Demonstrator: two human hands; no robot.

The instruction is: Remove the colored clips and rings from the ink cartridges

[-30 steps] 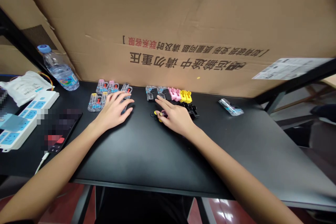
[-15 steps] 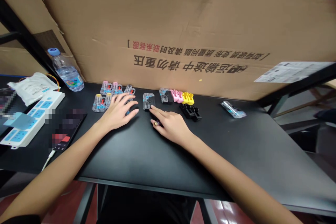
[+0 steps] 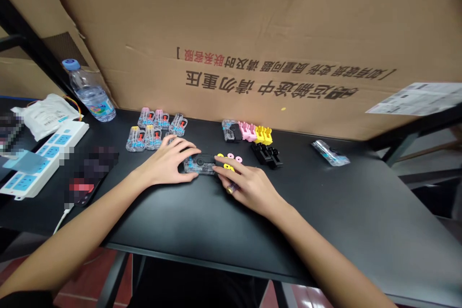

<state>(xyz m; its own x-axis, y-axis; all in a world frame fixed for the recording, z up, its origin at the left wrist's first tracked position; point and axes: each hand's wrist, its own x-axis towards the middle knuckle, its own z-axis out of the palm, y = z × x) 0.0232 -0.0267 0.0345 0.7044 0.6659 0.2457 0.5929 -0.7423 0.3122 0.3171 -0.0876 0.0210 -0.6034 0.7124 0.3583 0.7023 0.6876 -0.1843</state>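
Observation:
My left hand (image 3: 169, 163) lies on the black table (image 3: 216, 221) with its fingers curled round the left end of a small clear plastic device (image 3: 199, 163) that has a black part on top. My right hand (image 3: 247, 184) touches the device's right end with its fingertips, fingers bent over the table. Small yellow and pink rings (image 3: 228, 159) lie just beyond the right fingers. A group of finished clear devices (image 3: 153, 129) with pink, yellow and red parts sits behind my left hand.
Another clear device, pink pieces (image 3: 247, 131), yellow pieces (image 3: 263, 134) and black pieces (image 3: 267, 154) lie near the cardboard wall (image 3: 252, 33). A small clear packet (image 3: 330, 153) lies right. A water bottle (image 3: 88, 90), a power strip (image 3: 39, 159), a white bag and a phone (image 3: 88, 175) are left.
The clear device has come from the back row to the table's middle, and both hands have closed in on it. The small rings now show beside my right fingers.

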